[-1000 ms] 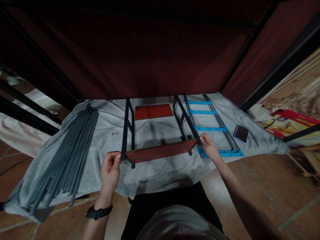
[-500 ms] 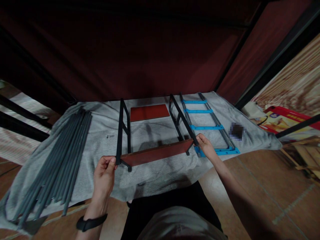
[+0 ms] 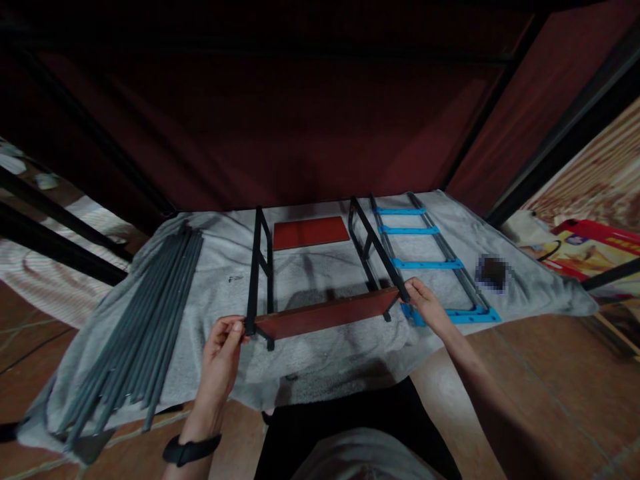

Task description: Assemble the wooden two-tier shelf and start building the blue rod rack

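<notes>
Uneven lifting or pulling could skew the black frame [image 3: 254, 273] and strain the joints of its near board [image 3: 330, 321].
The frame lies directly between the hands: the left hand [image 3: 223, 347] is nearly closed, thumb and fingers pinching the near left corner, while the right hand [image 3: 423, 303] has its fingertips bunched on the near right corner, part of that grip hidden. The near board spans the gap between them, and the two black sides run toward the far edge, with a loose red board [image 3: 311, 233] between their far ends. Soft grey cloth [image 3: 310, 363] beneath could snag the feet; a swing right could knock the blue rack [image 3: 427, 265] just beside the right hand. Small metal parts [image 3: 235, 279], left of the frame, could vanish into folds if the cloth gets tugged.
</notes>
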`<state>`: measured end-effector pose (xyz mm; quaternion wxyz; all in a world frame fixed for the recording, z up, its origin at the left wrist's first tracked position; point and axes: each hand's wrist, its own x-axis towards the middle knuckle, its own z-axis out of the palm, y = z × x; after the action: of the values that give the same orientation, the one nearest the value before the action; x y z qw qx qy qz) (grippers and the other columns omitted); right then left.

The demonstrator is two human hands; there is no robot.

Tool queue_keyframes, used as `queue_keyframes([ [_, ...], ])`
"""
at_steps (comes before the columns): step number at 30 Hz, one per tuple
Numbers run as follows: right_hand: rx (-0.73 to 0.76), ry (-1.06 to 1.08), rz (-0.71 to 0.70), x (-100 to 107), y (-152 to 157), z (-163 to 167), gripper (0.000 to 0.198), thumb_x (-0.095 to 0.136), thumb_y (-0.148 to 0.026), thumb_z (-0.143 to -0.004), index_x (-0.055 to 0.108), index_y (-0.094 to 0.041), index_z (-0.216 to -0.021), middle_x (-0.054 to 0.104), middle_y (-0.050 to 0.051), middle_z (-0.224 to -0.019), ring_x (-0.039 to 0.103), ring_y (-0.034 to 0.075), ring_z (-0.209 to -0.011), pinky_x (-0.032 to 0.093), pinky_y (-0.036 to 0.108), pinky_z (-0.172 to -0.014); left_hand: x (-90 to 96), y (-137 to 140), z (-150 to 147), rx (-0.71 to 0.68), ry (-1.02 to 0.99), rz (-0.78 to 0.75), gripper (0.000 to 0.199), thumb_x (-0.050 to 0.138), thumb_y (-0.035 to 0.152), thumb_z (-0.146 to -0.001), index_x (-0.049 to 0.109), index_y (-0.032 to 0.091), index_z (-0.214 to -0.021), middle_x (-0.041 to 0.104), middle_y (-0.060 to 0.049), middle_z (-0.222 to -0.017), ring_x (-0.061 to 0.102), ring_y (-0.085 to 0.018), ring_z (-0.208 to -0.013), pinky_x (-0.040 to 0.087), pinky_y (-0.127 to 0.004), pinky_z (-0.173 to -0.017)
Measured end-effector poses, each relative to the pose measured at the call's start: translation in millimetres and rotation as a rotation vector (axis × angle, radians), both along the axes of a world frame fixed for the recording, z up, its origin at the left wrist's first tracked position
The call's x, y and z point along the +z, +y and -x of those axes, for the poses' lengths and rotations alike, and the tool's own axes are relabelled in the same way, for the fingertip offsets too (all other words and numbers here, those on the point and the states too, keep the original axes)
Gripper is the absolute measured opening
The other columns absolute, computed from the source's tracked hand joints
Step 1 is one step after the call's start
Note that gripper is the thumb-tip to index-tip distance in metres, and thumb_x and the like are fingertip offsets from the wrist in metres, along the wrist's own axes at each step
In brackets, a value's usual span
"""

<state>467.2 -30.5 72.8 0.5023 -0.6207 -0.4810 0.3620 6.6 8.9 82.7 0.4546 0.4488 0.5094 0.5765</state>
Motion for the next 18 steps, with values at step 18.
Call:
queue_keyframes([
  [18,-0.148,0.19,0.042,12,115,-21,0.027,0.076,-0.049,-0.076,0.072,-0.025,-0.087,0.074,0.003,-0.087,0.07,0.02,-0.083,0.06,0.032,-0.077,-42.7,152,19,0.109,0.219,0.167,0.032,0.075,0.044,-0.061,0.068,0.018,-0.078,0.068,-0.005,-0.075,0.057,-0.018,-0.069,0.044,-0.029,-0.062],
])
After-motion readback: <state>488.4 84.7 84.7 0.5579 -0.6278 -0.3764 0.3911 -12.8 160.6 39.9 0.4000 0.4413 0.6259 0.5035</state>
